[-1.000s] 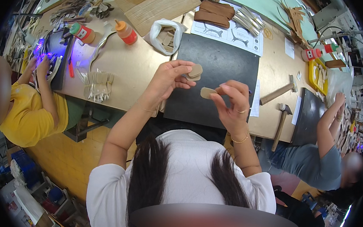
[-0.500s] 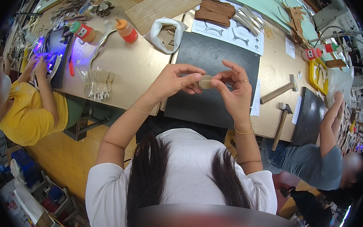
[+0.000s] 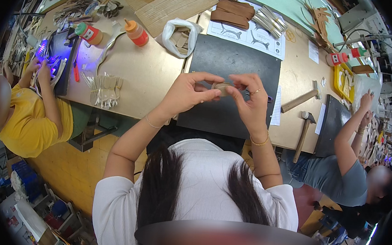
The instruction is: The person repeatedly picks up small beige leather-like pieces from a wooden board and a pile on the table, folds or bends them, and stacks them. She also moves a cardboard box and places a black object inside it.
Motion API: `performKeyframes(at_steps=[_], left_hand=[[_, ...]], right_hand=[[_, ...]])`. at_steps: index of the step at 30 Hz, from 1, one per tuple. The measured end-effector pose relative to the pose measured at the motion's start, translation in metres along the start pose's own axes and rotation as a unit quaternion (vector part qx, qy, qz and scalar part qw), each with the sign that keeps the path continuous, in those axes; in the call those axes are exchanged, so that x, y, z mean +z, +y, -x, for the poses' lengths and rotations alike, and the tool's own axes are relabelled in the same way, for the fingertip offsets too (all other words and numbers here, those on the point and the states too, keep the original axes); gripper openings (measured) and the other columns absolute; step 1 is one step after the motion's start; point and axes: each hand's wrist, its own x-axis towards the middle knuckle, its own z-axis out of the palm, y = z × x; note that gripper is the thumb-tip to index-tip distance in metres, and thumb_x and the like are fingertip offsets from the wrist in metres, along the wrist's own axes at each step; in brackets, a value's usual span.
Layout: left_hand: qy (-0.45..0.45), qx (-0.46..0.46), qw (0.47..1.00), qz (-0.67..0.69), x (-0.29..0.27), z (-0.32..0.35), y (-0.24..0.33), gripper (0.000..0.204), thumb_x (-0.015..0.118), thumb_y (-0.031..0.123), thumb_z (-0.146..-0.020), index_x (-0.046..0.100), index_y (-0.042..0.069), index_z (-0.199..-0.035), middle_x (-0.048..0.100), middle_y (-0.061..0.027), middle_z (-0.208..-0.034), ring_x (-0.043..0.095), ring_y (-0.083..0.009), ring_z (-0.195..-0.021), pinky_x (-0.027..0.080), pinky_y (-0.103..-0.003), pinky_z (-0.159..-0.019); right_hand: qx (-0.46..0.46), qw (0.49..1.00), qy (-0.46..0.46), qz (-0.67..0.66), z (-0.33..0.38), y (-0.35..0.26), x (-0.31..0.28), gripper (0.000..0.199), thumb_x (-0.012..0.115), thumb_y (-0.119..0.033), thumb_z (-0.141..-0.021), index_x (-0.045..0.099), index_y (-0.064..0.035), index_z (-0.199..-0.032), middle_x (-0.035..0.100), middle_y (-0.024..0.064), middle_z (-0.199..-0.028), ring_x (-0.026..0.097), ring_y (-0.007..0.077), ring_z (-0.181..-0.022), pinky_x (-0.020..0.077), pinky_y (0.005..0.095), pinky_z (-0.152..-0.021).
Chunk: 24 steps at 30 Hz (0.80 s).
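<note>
- The left hand [image 3: 187, 93] has its fingers [image 3: 203, 76] bent partly closed around a small stack of beige pieces [image 3: 223, 87], thumb on the near side, forefinger along the far side.
- The beige pieces sit at the left fingertips, between the two hands, above the black mat [image 3: 226, 118].
- The right hand [image 3: 252, 104] comes in from the other side, its fingers [image 3: 246, 78] curved and partly spread; the thumb tip meets the stack's right end. Whether it grips a piece, I cannot tell.
- Beyond the left hand, a white bag [image 3: 194, 34] of similar pieces stands on the surface [image 3: 151, 73], beside the mat.
</note>
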Motion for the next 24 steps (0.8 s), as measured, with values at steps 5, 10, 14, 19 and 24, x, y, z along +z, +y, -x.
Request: performKeyframes(at_steps=[5,10,14,19,24], left_hand=[[0.000,0.026,0.998,-0.053,-0.001,0.002,0.000,0.028,0.067,0.010,-0.090,0.065,-0.004,-0.114,0.070,-0.0136,-0.099,0.070,-0.0176,-0.083,0.058,-0.025,-0.072],[-0.011,-0.012,0.999,0.041,-0.002,-0.001,-0.003,0.027,0.061,0.014,-0.095,0.064,-0.005,-0.113,0.069,-0.0141,-0.095,0.070,-0.0179,-0.081,0.059,-0.027,-0.072],[0.016,-0.038,0.997,0.068,-0.004,-0.002,-0.004,0.026,0.060,0.015,-0.096,0.064,-0.006,-0.111,0.069,-0.0139,-0.095,0.071,-0.0180,-0.081,0.059,-0.026,-0.071],[0.058,-0.017,0.995,0.082,-0.007,-0.006,-0.007,0.026,0.059,0.017,-0.096,0.064,-0.005,-0.111,0.069,-0.0125,-0.096,0.070,-0.0159,-0.079,0.059,-0.024,-0.069],[0.001,-0.013,0.999,0.044,-0.004,-0.001,-0.006,0.030,0.058,0.022,-0.097,0.066,-0.003,-0.114,0.069,-0.0116,-0.098,0.069,-0.0160,-0.083,0.058,-0.026,-0.072]], right_hand=[[-0.014,0.997,-0.071,0.013,-0.002,-0.003,-0.008,0.032,0.075,-0.006,-0.077,0.071,-0.0101,-0.108,0.061,0.0086,-0.099,0.062,0.0207,-0.083,0.0524,0.0310,-0.073],[-0.045,0.994,-0.094,0.045,0.000,-0.002,-0.010,0.031,0.074,-0.006,-0.077,0.069,-0.0084,-0.108,0.061,0.0087,-0.097,0.063,0.0221,-0.084,0.0526,0.0321,-0.071],[-0.084,0.989,-0.082,0.087,0.004,-0.003,-0.009,0.027,0.074,-0.006,-0.077,0.067,-0.0054,-0.103,0.061,0.0090,-0.097,0.062,0.0226,-0.082,0.0522,0.0321,-0.070],[-0.033,0.995,-0.094,-0.030,0.006,-0.005,-0.011,0.022,0.074,-0.005,-0.079,0.065,-0.0035,-0.099,0.063,0.0082,-0.096,0.062,0.0183,-0.080,0.0511,0.0291,-0.070],[0.027,0.992,-0.104,-0.064,0.000,-0.005,-0.013,0.022,0.075,-0.006,-0.079,0.067,-0.0023,-0.099,0.064,0.0072,-0.095,0.061,0.0152,-0.079,0.0503,0.0266,-0.069]])
